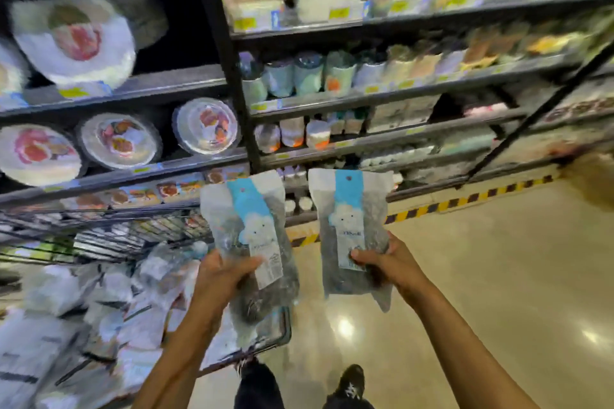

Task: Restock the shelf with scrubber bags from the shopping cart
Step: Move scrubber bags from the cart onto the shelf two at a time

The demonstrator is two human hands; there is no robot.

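The left hand (pixel 226 272) gripped the left bag (pixel 247 226) by its lower half, thumb pressed across the front and the other fingers hidden behind, holding it upright over the near corner of the cart (pixel 109 232), where more bags (pixel 99 295) lay heaped. The right hand (pixel 387 262) gripped the right bag (pixel 352 222) the same way, thumb on the label and fingers curled round the back, upright over the floor (pixel 498 276) and just beside the left bag without touching it. Both bags were held up before the lower tiers of the shelf (pixel 398 93), and neither rested on it.
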